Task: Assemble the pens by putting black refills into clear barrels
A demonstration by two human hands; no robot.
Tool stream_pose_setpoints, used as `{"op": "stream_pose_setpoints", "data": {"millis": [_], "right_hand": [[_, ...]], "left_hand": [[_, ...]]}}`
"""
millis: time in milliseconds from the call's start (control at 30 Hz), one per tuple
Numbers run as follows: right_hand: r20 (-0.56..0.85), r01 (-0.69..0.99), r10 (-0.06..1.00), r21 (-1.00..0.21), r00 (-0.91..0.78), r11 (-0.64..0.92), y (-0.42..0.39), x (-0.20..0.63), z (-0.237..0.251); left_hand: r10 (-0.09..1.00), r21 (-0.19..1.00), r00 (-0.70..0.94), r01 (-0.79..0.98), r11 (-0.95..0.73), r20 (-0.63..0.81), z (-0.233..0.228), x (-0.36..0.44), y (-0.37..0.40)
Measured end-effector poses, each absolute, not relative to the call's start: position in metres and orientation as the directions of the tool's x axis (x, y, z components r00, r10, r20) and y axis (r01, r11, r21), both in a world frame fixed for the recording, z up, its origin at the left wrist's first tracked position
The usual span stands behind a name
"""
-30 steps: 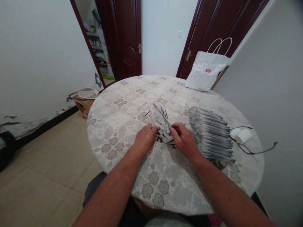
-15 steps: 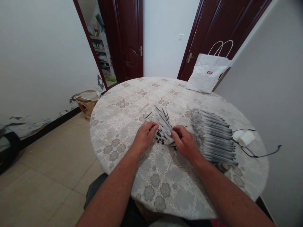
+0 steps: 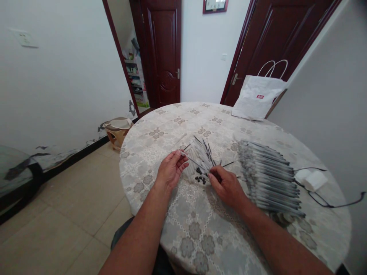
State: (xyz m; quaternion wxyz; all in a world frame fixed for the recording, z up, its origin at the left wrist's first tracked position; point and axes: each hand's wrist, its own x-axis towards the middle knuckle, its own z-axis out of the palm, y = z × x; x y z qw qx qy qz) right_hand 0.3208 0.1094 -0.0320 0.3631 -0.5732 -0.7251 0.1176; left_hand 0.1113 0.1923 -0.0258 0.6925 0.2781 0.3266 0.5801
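My left hand (image 3: 169, 172) holds one thin pen refill by its end, lifted a little off the table. My right hand (image 3: 226, 185) rests palm down beside a loose pile of pen parts (image 3: 200, 156), its fingertips pinching something small that I cannot make out. Several small black caps (image 3: 200, 179) lie on the cloth between my hands. A long, neat row of assembled grey pens (image 3: 269, 175) lies to the right of my right hand.
The round table (image 3: 160, 130) wears a floral lace cloth. A white paper bag (image 3: 259, 98) stands at its far edge. A white charger with a black cable (image 3: 311, 180) lies at the right. A small stool (image 3: 117, 130) stands on the tiled floor to the left.
My left hand has drawn away from the pile with a single refill in its fingers. My right hand has lowered toward the black caps. The camera has tilted up.
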Motion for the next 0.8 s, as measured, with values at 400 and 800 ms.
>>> {"op": "stream_pose_setpoints", "data": {"millis": [400,800], "right_hand": [[0.384,0.769,0.921,-0.571,-0.059,0.287,0.111,0.319,-0.03],[0.549,0.856,0.818,-0.331,-0.169,0.398,0.114,0.318,-0.04]], "left_hand": [[0.975,0.795,0.166,-0.566,0.218,-0.149,-0.027,0.115,0.191],[0.967,0.782,0.151,-0.569,0.253,-0.203,-0.041,0.113,0.196]]}}
